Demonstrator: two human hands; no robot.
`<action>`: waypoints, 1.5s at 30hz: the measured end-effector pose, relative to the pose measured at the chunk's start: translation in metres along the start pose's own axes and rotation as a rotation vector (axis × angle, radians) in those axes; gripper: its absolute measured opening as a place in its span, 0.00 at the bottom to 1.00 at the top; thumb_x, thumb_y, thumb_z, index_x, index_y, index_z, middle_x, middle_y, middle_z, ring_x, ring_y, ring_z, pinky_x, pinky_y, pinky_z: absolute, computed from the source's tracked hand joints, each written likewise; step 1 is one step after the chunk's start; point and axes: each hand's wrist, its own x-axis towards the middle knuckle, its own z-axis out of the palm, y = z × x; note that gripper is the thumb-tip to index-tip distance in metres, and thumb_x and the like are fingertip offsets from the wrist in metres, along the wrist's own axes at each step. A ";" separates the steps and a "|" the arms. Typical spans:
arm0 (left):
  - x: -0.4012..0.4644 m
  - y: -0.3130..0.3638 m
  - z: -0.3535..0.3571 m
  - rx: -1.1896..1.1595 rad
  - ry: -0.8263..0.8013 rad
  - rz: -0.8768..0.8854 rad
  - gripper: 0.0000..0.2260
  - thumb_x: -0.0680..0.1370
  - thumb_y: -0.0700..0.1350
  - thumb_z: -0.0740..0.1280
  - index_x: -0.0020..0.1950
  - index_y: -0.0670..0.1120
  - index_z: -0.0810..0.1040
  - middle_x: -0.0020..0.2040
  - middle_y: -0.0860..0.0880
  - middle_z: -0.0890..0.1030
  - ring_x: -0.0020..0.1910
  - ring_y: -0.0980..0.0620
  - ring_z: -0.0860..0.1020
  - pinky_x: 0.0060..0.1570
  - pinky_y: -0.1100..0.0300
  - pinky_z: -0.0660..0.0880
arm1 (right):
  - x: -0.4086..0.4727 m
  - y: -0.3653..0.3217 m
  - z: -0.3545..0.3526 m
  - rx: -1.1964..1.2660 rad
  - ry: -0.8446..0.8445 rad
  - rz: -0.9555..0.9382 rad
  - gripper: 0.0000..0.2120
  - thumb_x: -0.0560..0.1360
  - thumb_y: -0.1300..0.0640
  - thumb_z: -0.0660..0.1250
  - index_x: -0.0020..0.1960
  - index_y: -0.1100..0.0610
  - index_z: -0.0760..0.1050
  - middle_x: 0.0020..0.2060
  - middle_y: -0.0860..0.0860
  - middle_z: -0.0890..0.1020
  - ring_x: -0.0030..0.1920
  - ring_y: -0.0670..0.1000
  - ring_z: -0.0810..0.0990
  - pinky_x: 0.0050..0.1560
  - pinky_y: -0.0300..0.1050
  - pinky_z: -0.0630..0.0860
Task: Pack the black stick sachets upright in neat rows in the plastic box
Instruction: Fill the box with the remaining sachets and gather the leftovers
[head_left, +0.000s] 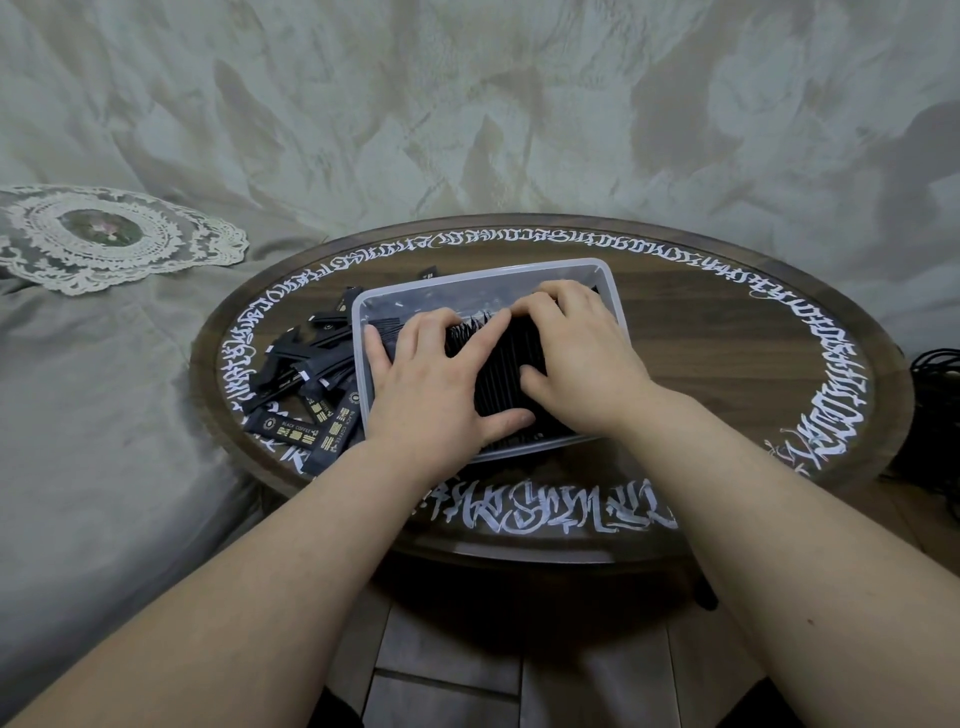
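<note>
Both hands press the packed sachets inside the plastic box.

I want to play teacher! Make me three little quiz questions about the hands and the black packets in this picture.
1. True or false: the loose black stick sachets lie on the round dark wooden table, on the left hand's side of the clear plastic box.
2. Which hands are in the box? A) left hand only B) right hand only C) both
3. Fill in: the hands press on the packed row of black sachets inside the ____.

Key: 1 true; 2 C; 3 box.
</note>
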 end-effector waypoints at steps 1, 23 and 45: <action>0.000 0.000 0.000 -0.001 -0.002 -0.002 0.40 0.66 0.72 0.62 0.75 0.66 0.51 0.69 0.49 0.61 0.72 0.47 0.56 0.71 0.35 0.40 | 0.000 0.000 -0.001 0.027 -0.003 -0.005 0.25 0.70 0.57 0.66 0.66 0.54 0.68 0.65 0.53 0.67 0.70 0.53 0.60 0.70 0.46 0.57; 0.003 0.001 0.000 0.020 -0.034 -0.027 0.43 0.67 0.73 0.60 0.77 0.62 0.46 0.70 0.50 0.61 0.72 0.48 0.55 0.72 0.37 0.41 | -0.006 0.004 -0.003 0.057 -0.089 -0.029 0.31 0.76 0.48 0.66 0.75 0.52 0.59 0.73 0.50 0.62 0.77 0.54 0.47 0.75 0.49 0.48; 0.003 -0.001 0.001 0.000 -0.021 -0.024 0.29 0.80 0.58 0.56 0.78 0.57 0.48 0.73 0.51 0.59 0.74 0.49 0.53 0.72 0.37 0.40 | -0.022 -0.002 0.006 -0.048 -0.039 -0.044 0.31 0.76 0.47 0.65 0.75 0.56 0.60 0.77 0.55 0.53 0.77 0.55 0.45 0.75 0.48 0.46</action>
